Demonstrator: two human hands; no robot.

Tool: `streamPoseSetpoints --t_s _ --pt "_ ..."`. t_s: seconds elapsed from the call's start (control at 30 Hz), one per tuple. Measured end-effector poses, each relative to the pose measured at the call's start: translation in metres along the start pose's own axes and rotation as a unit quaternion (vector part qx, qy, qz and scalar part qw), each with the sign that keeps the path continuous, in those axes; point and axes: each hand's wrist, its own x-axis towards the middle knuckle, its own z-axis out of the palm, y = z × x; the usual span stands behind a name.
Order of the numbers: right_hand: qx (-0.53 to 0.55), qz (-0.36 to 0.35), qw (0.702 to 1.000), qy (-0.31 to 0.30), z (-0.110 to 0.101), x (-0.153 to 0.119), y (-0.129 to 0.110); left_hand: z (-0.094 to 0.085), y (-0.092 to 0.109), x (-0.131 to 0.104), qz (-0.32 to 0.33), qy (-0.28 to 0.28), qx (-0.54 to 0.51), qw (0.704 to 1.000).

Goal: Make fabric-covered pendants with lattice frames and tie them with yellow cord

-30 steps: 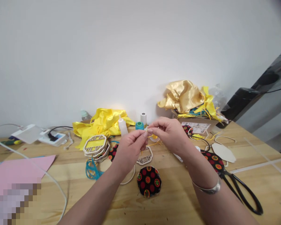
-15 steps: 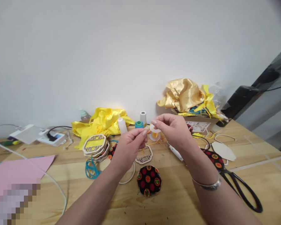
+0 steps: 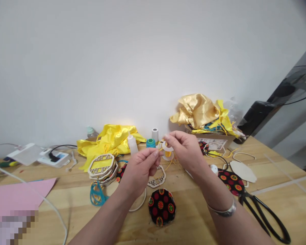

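Observation:
Above the table's middle, a thin yellow cord (image 3: 161, 149) runs between my hands. My left hand (image 3: 141, 167) is closed, thumb and forefinger pinching the cord. My right hand (image 3: 187, 149) pinches it too, just up and to the right. Behind the fingers stands a clear spool (image 3: 169, 157) wound with yellow cord. A pale wooden lattice frame (image 3: 159, 182) lies below the hands, partly covered by my left one. Nearer to me is a round black fabric pad (image 3: 162, 207) with red and orange flower prints.
Left of my hands are stacked lattice frames (image 3: 101, 166), blue cord (image 3: 97, 194) and yellow satin (image 3: 112, 137). A white bottle (image 3: 132, 144) and a teal thread cone (image 3: 150, 143) stand behind. At right lie black-handled scissors (image 3: 264, 211) and a cardboard box (image 3: 219, 141) heaped with cloth.
The camera view has tilted slightly, so the scene sits lower. My right hand has shifted a little down and left, with both hands still pinching the cord.

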Motion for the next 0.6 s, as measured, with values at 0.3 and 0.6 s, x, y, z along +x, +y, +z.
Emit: streamPoseSetpoints --t_s 0.3,0.6 --pt "-0.416 0.113 0.891 -0.143 -0.019 0.015 0.030 -0.001 0.007 0.001 0.072 0.084 -0.090 0.990" --pt "-0.366 0.036 0.863 -0.347 0.008 -0.016 0.044 0.002 0.016 -0.003 0.093 0.088 -0.154 0.980"
